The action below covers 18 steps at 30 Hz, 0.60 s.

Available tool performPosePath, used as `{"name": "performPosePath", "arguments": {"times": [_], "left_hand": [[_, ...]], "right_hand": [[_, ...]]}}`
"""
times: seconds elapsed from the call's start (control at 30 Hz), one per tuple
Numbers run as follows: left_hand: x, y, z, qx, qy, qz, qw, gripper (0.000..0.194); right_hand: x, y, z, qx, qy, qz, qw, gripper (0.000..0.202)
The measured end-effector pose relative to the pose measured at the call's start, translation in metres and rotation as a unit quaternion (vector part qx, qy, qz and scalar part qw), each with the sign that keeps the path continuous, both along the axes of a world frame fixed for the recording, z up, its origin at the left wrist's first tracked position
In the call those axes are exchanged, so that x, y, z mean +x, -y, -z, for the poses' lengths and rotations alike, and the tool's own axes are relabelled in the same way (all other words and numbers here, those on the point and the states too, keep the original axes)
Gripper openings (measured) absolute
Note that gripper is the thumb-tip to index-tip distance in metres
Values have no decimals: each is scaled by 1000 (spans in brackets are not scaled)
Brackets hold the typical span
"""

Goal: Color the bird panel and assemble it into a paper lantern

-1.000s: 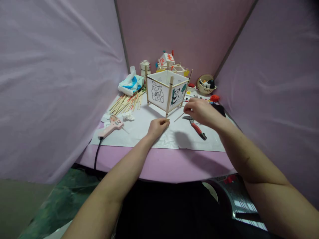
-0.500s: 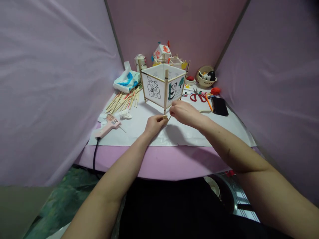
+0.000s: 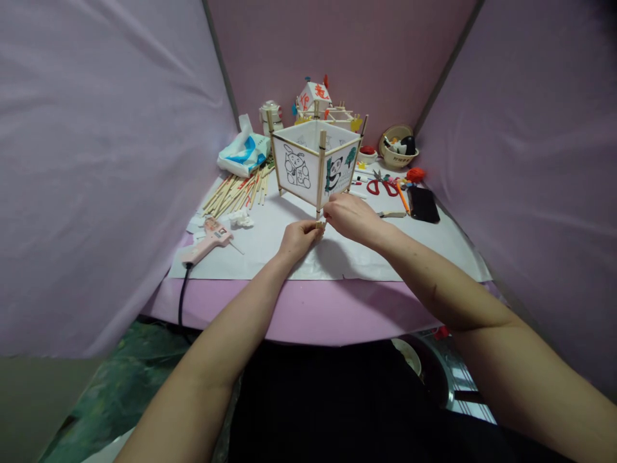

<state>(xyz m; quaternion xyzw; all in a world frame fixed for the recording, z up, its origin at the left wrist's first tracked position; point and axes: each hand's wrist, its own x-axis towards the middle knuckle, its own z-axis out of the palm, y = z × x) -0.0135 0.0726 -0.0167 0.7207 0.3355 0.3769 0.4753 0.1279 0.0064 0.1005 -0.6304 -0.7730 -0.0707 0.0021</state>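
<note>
My left hand (image 3: pixel 296 239) rests on the white table cover with its fingers closed on a small tan piece (image 3: pixel 319 225), too small to identify further. Just to the right, my right hand (image 3: pixel 349 215) pinches a thin stick, whose lower end touches or nearly touches that piece. Right behind both hands stands a lantern (image 3: pixel 297 168) of wooden sticks and white panels. A rabbit is drawn on its left front panel and a panda with bamboo on the right one. My right hand overlaps the foot of the panda panel.
At left lie a pink glue gun (image 3: pixel 208 244), crumpled tissue (image 3: pixel 241 219), loose wooden sticks (image 3: pixel 236 196) and a tissue pack (image 3: pixel 245 154). Red scissors (image 3: pixel 382 186), a black phone (image 3: pixel 423 205) and a brush (image 3: pixel 391 214) are at right. Behind stand a basket (image 3: pixel 399 158) and another lantern (image 3: pixel 314 96).
My right hand has moved slightly left, bringing the thin stick closer to the tan piece. My left hand keeps its hold. The whole view has shifted a little.
</note>
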Motion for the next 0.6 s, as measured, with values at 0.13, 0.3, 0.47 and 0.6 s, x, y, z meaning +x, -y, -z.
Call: {"name": "performPosePath", "arguments": {"times": [0.13, 0.3, 0.47, 0.6], "left_hand": [[0, 0, 0, 8, -3, 2, 1000, 27], [-1, 1, 0, 23, -10, -2, 1000, 26], [-1, 3, 0, 42, -22, -16, 999, 17], [0, 3, -1, 45, -23, -18, 999, 16]], "right_hand": [[-4, -1, 1, -1, -3, 3, 1000, 22], [-8, -2, -2, -5, -11, 6, 1000, 22], [-9, -4, -2, -9, -22, 9, 1000, 22], [-6, -6, 2, -1, -36, 2, 999, 23]]}}
